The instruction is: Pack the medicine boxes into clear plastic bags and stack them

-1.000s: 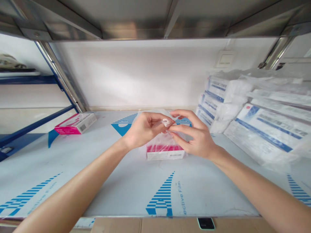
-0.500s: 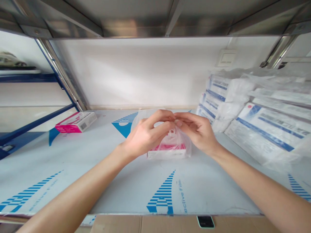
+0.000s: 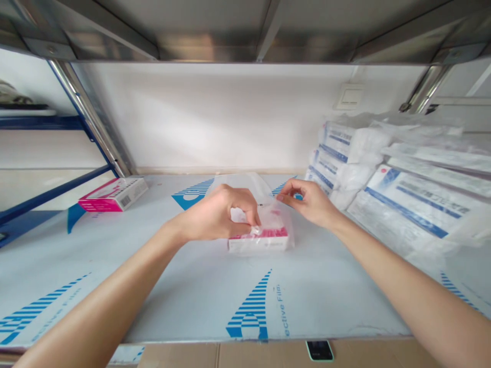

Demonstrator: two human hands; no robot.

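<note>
The hands are apart, the left hand [image 3: 217, 214] pinching a bit of white plastic [image 3: 255, 231] over the pink box [image 3: 259, 244], bagged on the shelf [image 3: 184, 296]. The right hand's [image 3: 281, 197] fingertips meet; I can't tell whether on the film.

Head-worn view, forward and down across the worktop [image 3: 180, 296]

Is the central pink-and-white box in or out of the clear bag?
In: the clear bag covers the front of the box and shows past its right edge.
</note>
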